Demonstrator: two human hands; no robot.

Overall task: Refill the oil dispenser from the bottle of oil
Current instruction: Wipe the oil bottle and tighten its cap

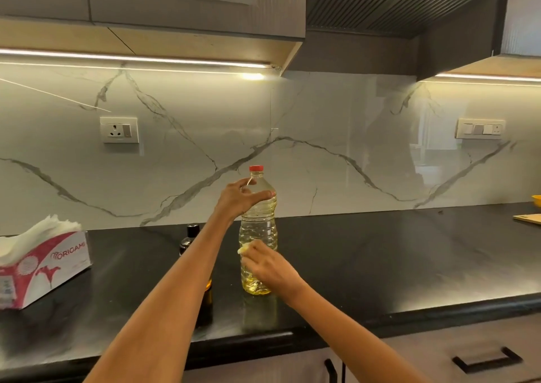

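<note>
The oil bottle (258,230) is standing upright on the black counter (380,253), near the middle of the view, with its red cap (256,168) still screwed on and pale yellow oil filling most of it. Its shoulder is being gripped by the left hand (238,196), thumb and fingers curled round the neck just below the cap. At about 6 o'clock from that grip, the right hand (268,265) is being held against the bottle's lower body, its fingers curled and pinching a small pale wad (244,249); what the wad is cannot be told.

The dispenser (193,242), a dark bottle with a black top, is standing on the counter at 9 o'clock from the oil bottle, just beside it and largely hidden behind the left forearm.

A tissue box (44,268), with white tissues sticking up, is lying well apart at the counter's far 9 o'clock edge. A board (529,218) and a yellow item (536,200) are being cut off at the 3 o'clock edge.
</note>
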